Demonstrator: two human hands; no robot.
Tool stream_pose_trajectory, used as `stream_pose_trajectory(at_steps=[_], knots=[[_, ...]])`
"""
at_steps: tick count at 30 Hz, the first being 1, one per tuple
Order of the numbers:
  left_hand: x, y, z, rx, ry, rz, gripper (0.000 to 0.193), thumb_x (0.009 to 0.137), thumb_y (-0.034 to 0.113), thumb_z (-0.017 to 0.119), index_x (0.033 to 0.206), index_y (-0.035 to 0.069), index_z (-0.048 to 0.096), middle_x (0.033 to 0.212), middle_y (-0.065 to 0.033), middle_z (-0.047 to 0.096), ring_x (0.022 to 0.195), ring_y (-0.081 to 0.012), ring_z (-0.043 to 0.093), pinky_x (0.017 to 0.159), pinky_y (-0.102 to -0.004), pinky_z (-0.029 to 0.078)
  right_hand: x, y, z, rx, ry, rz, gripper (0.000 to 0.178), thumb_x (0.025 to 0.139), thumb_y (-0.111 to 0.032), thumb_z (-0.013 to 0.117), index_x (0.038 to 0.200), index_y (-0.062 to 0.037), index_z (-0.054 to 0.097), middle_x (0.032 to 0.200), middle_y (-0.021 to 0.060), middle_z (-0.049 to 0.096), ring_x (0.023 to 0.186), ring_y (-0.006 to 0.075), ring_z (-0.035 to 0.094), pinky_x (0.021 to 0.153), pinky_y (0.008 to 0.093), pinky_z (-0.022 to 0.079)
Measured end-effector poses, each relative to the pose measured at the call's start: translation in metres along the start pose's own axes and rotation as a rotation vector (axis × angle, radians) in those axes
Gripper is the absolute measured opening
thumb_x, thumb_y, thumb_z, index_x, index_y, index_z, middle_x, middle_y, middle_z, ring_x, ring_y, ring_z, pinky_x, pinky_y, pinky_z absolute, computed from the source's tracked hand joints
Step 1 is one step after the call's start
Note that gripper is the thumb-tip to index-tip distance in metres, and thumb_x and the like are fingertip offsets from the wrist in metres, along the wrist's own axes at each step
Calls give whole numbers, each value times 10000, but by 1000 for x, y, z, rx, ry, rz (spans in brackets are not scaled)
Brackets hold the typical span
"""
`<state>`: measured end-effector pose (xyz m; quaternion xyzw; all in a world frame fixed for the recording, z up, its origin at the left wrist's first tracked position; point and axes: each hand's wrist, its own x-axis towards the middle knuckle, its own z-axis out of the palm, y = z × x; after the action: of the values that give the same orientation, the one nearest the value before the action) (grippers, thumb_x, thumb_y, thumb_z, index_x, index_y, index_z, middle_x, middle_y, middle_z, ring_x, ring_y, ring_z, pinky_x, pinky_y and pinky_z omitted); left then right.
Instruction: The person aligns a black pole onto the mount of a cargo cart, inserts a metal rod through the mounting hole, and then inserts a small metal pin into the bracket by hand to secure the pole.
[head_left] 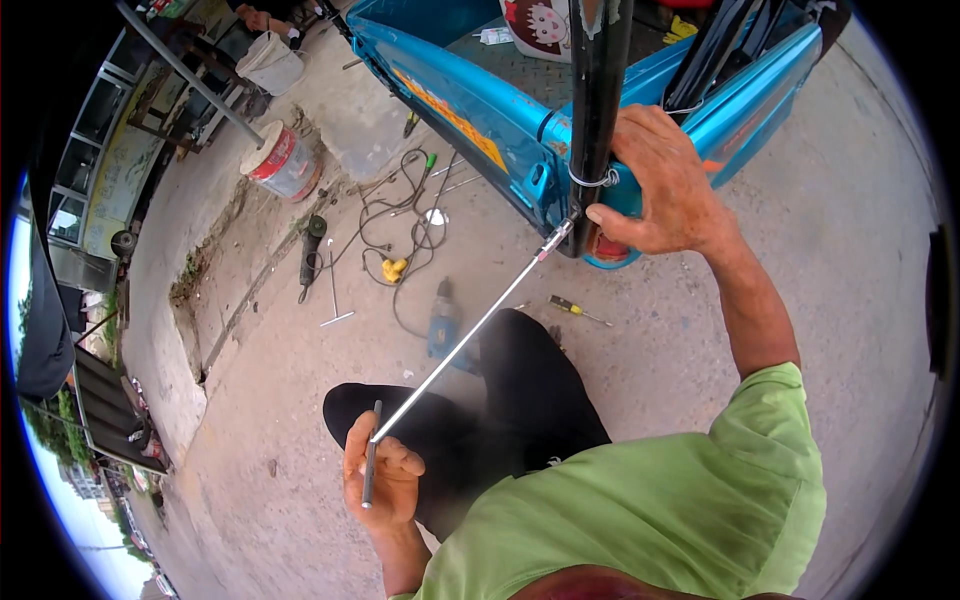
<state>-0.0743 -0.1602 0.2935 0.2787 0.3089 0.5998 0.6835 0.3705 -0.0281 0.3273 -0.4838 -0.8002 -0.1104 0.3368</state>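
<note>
My left hand (388, 478) is closed around the crossbar of a long T-handle socket wrench (470, 335). The shaft slants up and away to the right, and its socket end meets the foot of a black upright post (594, 110). Whatever bolt sits inside the socket is hidden. My right hand (665, 185) grips the post from the right, thumb low beside the socket. A twist of wire (606, 179) circles the post by that thumb. The post stands at the near corner of a blue cargo bed (480, 115).
Under the shaft stands a blue power drill (445, 325). A yellow-handled screwdriver (578, 310) lies to its right. Leftward are an angle grinder (312, 255), another T-handle wrench (335, 290), a tangled cable (375, 215), and a bucket (283, 165) with a pole in it.
</note>
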Motion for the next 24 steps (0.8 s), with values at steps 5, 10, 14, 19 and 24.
stream_pose_trajectory(at_steps=[5, 10, 14, 19, 24], knots=[[5, -15, 6, 883, 15, 350, 536, 1003, 283, 681, 1339, -109, 538, 887, -195, 736, 711, -260, 732, 633, -298, 575, 0, 1, 1, 16, 16, 5, 583, 670, -327, 729, 1137, 9, 630, 1139, 198, 618, 1084, 382, 563, 947, 484, 448], [5, -6, -7, 1049, 119, 258, 522, 1068, 415, 546, 1042, -94, 654, 504, -49, 530, 392, -107, 458, 420, -242, 388, 2, -1, 0, 3, 57, -23, 546, 657, -296, 741, 1101, 9, 653, 1054, 173, 632, 1030, 342, 588, 917, 453, 469], [15, -4, -11, 1134, 92, 269, 490, 1084, 400, 519, 1005, -58, 674, 599, -40, 545, 451, -88, 442, 451, -223, 350, 2, -1, 1, -26, 108, -48, 522, 653, -285, 744, 1072, 17, 675, 970, 153, 643, 980, 307, 611, 895, 430, 486], [22, -4, -16, 1343, 8, 550, 482, 1068, 396, 548, 977, -60, 676, 654, -87, 614, 470, -135, 510, 454, -231, 391, 3, -2, 0, -17, 70, -30, 522, 659, -292, 733, 1074, 19, 674, 973, 162, 644, 992, 308, 613, 910, 437, 487], [13, 5, -9, 270, 62, -260, 519, 1066, 410, 523, 1164, -88, 635, 610, -113, 612, 386, -177, 501, 347, -301, 409, 2, -2, 0, -36, 108, -61, 530, 654, -301, 728, 1076, 15, 674, 976, 164, 643, 992, 308, 613, 913, 437, 488]])
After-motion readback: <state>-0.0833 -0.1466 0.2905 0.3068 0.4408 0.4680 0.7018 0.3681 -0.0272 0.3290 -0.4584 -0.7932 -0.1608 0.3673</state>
